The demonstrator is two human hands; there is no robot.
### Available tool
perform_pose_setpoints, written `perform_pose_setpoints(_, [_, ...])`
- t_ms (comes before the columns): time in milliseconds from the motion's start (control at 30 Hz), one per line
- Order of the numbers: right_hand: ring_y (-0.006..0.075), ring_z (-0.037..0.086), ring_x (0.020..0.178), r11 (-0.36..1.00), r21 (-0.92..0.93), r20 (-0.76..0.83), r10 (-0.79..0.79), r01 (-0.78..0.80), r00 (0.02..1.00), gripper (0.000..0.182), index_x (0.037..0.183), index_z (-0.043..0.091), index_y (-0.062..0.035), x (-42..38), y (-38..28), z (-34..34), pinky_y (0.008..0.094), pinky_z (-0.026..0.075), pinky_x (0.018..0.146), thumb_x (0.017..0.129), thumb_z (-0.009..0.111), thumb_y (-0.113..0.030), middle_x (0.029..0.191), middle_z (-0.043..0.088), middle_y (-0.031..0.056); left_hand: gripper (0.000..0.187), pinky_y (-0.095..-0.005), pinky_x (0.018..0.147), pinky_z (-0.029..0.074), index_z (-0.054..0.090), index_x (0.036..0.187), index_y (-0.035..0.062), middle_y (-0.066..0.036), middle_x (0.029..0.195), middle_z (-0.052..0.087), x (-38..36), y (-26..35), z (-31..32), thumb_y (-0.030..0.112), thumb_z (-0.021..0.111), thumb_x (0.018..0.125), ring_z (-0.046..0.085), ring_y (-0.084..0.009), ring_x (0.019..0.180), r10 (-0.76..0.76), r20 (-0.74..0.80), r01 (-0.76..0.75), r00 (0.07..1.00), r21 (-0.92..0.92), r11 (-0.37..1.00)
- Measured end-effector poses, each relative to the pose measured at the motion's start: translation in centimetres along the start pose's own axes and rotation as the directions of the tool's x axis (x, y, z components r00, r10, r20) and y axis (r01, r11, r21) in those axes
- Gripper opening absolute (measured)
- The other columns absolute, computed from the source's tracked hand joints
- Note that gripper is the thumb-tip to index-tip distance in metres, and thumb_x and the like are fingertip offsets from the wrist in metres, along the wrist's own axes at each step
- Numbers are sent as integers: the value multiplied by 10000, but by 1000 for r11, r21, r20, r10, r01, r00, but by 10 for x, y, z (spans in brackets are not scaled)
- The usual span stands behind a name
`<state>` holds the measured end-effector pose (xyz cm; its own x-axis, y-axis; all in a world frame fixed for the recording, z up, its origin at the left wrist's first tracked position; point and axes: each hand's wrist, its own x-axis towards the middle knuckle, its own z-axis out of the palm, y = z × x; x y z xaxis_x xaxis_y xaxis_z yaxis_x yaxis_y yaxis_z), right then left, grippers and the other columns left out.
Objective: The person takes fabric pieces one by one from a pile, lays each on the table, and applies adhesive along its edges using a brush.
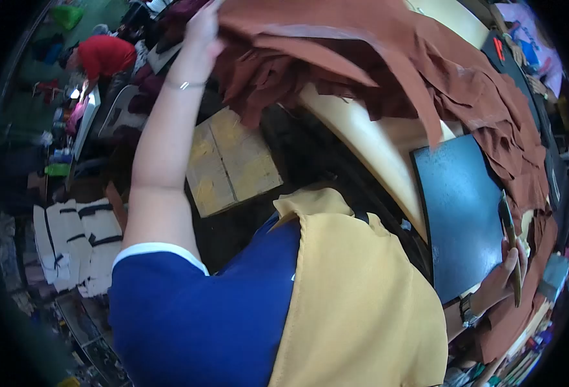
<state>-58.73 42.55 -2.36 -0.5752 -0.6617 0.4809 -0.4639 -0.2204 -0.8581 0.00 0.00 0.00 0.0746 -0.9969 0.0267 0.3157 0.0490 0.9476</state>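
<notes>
My left hand [203, 29] is raised at the top, its fingers closed on the edge of a large reddish-brown sheet [387, 39], whose cut strips and folds hang down. My right hand [509, 267] is at the right, wrapped round a long thin tool [509, 226] with a narrow upper end; its exact kind is unclear. Beside that hand lies a dark, glossy board [462, 213] on the pale table surface [355, 126]. More brown material spreads along the right side of the board. Yellow-tan cloth [368, 303] covers part of my body.
A cardboard box [229, 164] sits below, left of the table edge. Stacked white pieces with black bands [74, 238] are at the far left. A person in a red top [107, 58] bends over a lit work surface at the upper left.
</notes>
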Motion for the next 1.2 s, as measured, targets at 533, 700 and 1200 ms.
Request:
perform_pose_setpoints(533, [211, 699, 966, 991, -133, 162, 24, -3, 986, 236, 1141, 658, 89, 38, 0, 73, 318, 594, 877, 984, 619, -83, 1095, 699, 166, 202, -401, 833, 496, 552, 1068, 25, -126, 988, 636, -328, -170, -357, 198, 608, 980, 610, -281, 877, 271, -694, 574, 667, 710, 408])
perform_pose_setpoints(700, [144, 696, 901, 979, -206, 143, 17, 13, 990, 193, 1110, 688, 49, 33, -6, 78, 256, 548, 825, 965, 644, -69, 1015, 730, 105, 465, -577, 1016, 398, 514, 1326, 147, -187, 1441, 452, -319, -173, -327, 372, 646, 941, 438, -346, 1326, 229, -803, 833, 551, 513, -206])
perform_pose_setpoints(1200, [128, 671, 840, 893, -434, 263, -1, 119, 965, 134, 1001, 708, 40, 21, -49, 92, 261, 518, 766, 868, 690, 36, 926, 730, 89, 678, -598, 984, 450, 478, 1433, 157, -130, 1472, 477, -156, -299, -160, 442, 714, 866, 525, -362, 1280, 29, -726, 727, 687, 684, -60])
